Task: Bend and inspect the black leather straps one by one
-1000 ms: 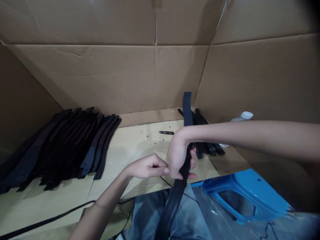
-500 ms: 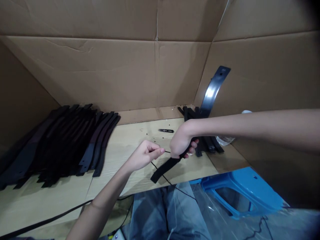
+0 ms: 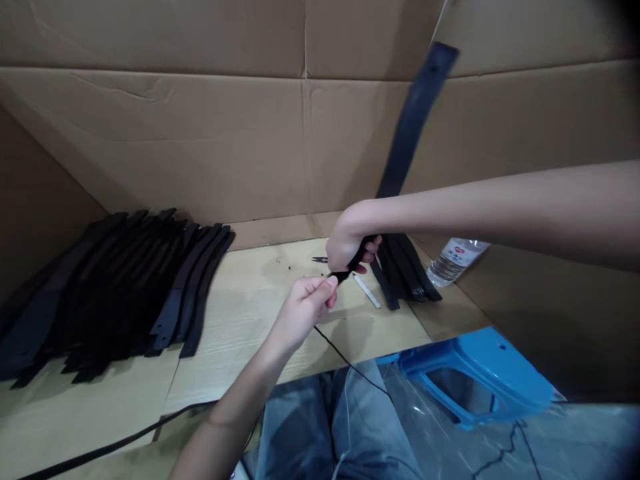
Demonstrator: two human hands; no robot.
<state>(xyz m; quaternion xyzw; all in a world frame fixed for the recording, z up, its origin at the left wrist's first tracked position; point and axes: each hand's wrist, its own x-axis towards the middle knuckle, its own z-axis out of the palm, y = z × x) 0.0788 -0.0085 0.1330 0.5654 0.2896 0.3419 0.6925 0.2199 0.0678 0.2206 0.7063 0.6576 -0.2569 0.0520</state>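
My right hand (image 3: 350, 243) is closed round a long, curved black strip (image 3: 413, 127), gripping its lower part. The strip's flat upper end, with a small hole in it, sticks up toward the cardboard. My left hand (image 3: 313, 300) pinches at the strip's low end, just below my right hand; its fingers hide the tip. A thin black cord (image 3: 345, 357) runs from beneath my left hand down over the lap. Behind my right hand lie small black snips (image 3: 320, 259), partly covered. A white stick (image 3: 367, 291) lies on the table below that hand.
Many curved black strips (image 3: 115, 287) are piled at the left. More strips (image 3: 407, 270) lie at the right beside a clear plastic bottle (image 3: 455, 261). Cardboard walls (image 3: 225, 147) enclose the table (image 3: 215, 333). A blue plastic stool (image 3: 493, 367) stands at the lower right.
My right hand has lifted the strip up and slightly left. My left hand has moved from the thin cord, right and up, to the strip's low end. The white stick and bottle show more now.
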